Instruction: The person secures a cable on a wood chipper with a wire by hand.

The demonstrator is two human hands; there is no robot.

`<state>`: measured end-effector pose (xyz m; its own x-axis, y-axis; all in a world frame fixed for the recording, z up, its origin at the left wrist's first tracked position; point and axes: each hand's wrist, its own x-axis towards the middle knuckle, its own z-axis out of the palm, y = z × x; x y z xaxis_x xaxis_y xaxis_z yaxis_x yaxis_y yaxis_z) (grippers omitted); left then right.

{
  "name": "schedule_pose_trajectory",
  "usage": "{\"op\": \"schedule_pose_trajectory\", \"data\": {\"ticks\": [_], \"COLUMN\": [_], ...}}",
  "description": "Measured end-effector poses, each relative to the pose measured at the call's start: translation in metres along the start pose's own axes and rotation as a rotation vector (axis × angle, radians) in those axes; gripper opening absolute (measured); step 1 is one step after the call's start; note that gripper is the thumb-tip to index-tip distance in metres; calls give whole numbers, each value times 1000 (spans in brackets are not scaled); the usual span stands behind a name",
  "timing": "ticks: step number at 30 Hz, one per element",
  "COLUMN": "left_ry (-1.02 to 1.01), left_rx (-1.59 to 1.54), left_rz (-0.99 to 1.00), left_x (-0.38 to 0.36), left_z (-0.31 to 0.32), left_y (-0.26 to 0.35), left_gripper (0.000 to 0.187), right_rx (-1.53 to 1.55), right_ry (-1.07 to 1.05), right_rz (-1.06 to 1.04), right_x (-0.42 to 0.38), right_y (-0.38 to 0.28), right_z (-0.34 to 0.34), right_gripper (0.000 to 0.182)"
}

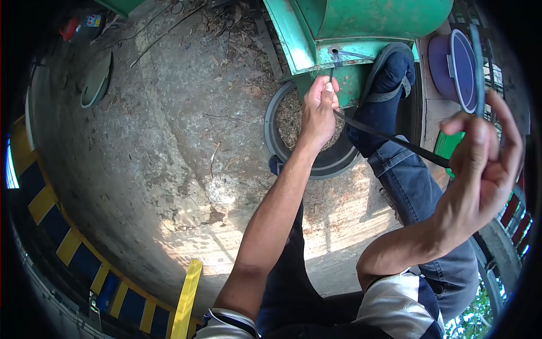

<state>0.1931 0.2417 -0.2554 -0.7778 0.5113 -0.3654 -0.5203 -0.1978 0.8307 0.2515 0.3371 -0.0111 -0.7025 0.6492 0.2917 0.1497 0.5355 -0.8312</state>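
My left hand (320, 113) is closed in a pinch on a black strap (389, 135), just below the lip of a green metal machine (339, 45). A short dark end runs up from these fingers to a small hole in the lip. From there the strap slants down to my right hand (483, 164), whose thumb and fingers curl round it close to the camera. A blue-grey strip (478, 68) rises above the right fingertips. My sandalled foot (392, 73) rests against the machine, beside the hole.
Under the machine sits a round black tub (272, 121) of brown shavings. A purple basin (443, 68) and a green container (449, 144) stand at the right. On the left are a shallow bowl (97, 85), a yellow bar (188, 299) and a yellow-and-black striped edge (42, 203).
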Motion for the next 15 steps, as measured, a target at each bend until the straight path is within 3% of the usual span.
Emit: {"op": "schedule_pose_trajectory", "data": {"ticks": [1, 8, 9, 11, 12, 15], "left_ry": [6, 44, 42, 54, 57, 61], "left_rx": [22, 104, 99, 172, 166, 164], "left_rz": [0, -6, 1, -24, -20, 18], "left_x": [-1, -3, -4, -5, -5, -4], "left_z": [0, 3, 3, 2, 2, 4], "left_y": [2, 4, 6, 8, 7, 2], "left_gripper": [21, 26, 26, 27, 27, 28], "right_rx": [-90, -111, -55, 281, 336, 711], "right_ry": [-80, -260, -241, -232, -121, -42], "right_rz": [115, 198, 88, 160, 2, 58], "right_x": [0, 2, 1, 6, 8, 34], "right_y": [-6, 8, 17, 5, 23, 15], "right_z": [2, 19, 26, 14, 6, -27], "right_gripper": [23, 22, 22, 21, 20, 18]}}
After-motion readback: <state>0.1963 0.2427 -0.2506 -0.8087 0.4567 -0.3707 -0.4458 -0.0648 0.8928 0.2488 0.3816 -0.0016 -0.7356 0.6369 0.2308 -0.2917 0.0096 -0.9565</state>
